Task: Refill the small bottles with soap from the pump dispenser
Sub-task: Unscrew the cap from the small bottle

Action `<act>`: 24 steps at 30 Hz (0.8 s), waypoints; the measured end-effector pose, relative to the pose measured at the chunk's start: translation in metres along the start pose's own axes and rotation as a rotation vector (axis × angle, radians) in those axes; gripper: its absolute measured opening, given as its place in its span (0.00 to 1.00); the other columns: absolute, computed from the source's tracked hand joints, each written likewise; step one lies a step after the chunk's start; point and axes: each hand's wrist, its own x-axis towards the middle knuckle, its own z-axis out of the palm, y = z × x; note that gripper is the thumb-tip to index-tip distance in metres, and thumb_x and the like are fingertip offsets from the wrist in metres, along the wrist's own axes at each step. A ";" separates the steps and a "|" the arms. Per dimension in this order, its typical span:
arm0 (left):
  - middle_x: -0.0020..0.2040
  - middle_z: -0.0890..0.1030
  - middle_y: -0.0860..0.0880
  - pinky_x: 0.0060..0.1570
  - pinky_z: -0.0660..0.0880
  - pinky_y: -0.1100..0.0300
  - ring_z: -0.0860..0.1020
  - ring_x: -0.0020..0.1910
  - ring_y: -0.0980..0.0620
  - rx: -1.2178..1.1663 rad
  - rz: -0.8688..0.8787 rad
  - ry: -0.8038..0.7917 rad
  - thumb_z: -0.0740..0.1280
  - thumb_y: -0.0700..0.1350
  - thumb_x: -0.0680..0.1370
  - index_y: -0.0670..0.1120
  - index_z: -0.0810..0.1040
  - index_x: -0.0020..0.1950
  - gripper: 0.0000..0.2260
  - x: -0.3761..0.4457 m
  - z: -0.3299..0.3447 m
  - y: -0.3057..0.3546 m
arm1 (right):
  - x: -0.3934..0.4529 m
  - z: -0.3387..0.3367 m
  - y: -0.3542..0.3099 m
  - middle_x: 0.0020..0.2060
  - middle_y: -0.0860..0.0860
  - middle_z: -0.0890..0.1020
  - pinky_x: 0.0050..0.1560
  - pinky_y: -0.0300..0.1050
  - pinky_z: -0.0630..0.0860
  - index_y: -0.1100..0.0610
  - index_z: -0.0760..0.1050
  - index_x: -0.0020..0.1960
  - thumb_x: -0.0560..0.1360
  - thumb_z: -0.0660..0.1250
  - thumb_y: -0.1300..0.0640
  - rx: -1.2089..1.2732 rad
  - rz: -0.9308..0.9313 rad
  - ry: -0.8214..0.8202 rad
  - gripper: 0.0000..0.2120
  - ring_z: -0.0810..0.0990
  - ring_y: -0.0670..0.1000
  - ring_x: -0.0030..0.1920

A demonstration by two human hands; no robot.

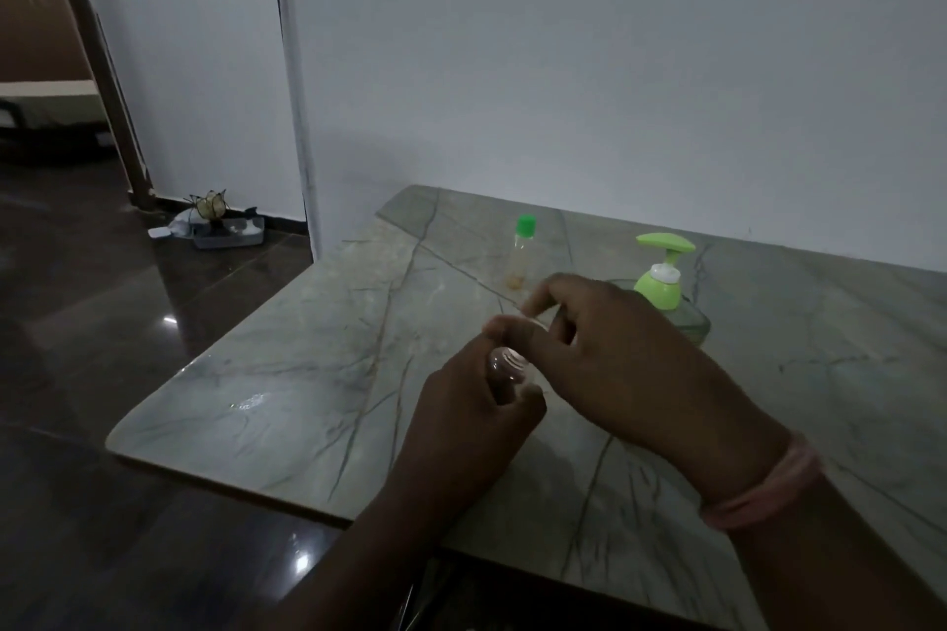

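**Me:** Head view takes in the marble surface (307,348) first, running to the wall. On it, far side, stands the pump dispenser (666,282), partly behind my right hand, and just left of it a small bottle with a green cap (522,251), nearly empty.

**Helper:** And the one you're working on?

**Me:** A clear small bottle (505,369) is off the surface, in my left hand (461,405); its fingers (517,397) curl round the body, neck tilted towards me. My right hand (615,354) sits over the neck, thumb and forefinger pinched at the top, other fingers loosely spread. Whether they pinch a cap I cannot tell; it's dim and hidden.

**Helper:** So how would you do it well?

**Me:** I'd judge this is uncapping. Grip the body low and firm without squeezing, twist only with the pinch, keep the neck upright once loose, and park the cap near the dispenser so the mouth goes straight under the nozzle.
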 end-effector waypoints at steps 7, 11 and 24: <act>0.40 0.82 0.54 0.37 0.74 0.65 0.81 0.39 0.60 -0.012 -0.069 0.069 0.71 0.50 0.75 0.54 0.77 0.49 0.05 0.000 0.000 -0.007 | 0.013 0.001 0.003 0.50 0.41 0.79 0.48 0.41 0.76 0.41 0.78 0.53 0.79 0.65 0.54 0.120 -0.200 -0.217 0.09 0.78 0.39 0.48; 0.38 0.81 0.52 0.35 0.75 0.65 0.80 0.37 0.57 -0.004 -0.095 0.101 0.71 0.50 0.76 0.54 0.76 0.47 0.05 -0.001 0.000 -0.004 | 0.015 0.002 0.005 0.49 0.41 0.79 0.42 0.39 0.77 0.37 0.72 0.61 0.75 0.69 0.42 0.130 -0.110 -0.185 0.16 0.79 0.40 0.44; 0.41 0.80 0.53 0.36 0.70 0.67 0.79 0.38 0.58 -0.007 -0.218 0.170 0.71 0.50 0.77 0.53 0.75 0.50 0.06 0.002 0.000 0.006 | 0.034 0.013 0.010 0.46 0.45 0.80 0.46 0.48 0.80 0.42 0.78 0.53 0.81 0.62 0.58 0.343 -0.164 -0.214 0.12 0.80 0.44 0.42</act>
